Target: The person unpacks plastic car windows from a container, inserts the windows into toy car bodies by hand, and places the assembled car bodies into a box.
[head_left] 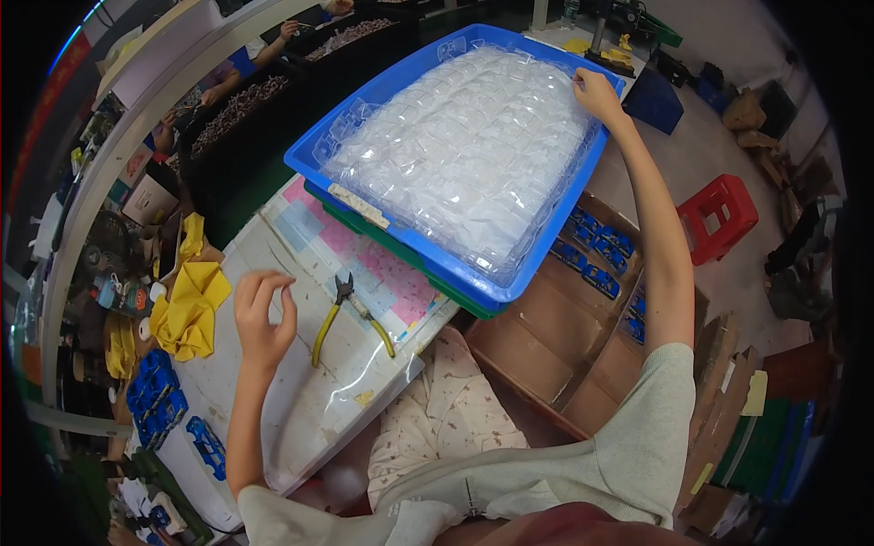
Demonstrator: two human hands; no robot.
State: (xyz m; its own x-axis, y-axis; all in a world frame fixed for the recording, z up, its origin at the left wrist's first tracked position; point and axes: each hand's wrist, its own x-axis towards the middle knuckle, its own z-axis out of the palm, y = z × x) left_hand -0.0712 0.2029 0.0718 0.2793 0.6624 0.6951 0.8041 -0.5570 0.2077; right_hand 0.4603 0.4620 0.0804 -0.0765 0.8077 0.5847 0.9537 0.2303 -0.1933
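My right hand [598, 95] is at the far right corner of a stack of clear plastic blister trays [464, 150], its fingers pinched on the plastic edge. White sheets show through the trays' pockets. The stack fills a blue plastic bin [414, 238], which sits on a green bin [364, 227] at the table's corner. Held above the table, my left hand [264, 318] is empty, with its fingers bent and the thumb apart from them. Just right of it lies a pair of cutting pliers [339, 305] with yellow handles.
Blue plastic parts [157, 396] and yellow cloths [189, 309] lie on the left of the white table [300, 428]. On the right, a brown cardboard box [537, 350] holds more blue parts. A red stool [719, 218] stands beyond it. Other people's hands [214, 91] work at dark troughs behind.
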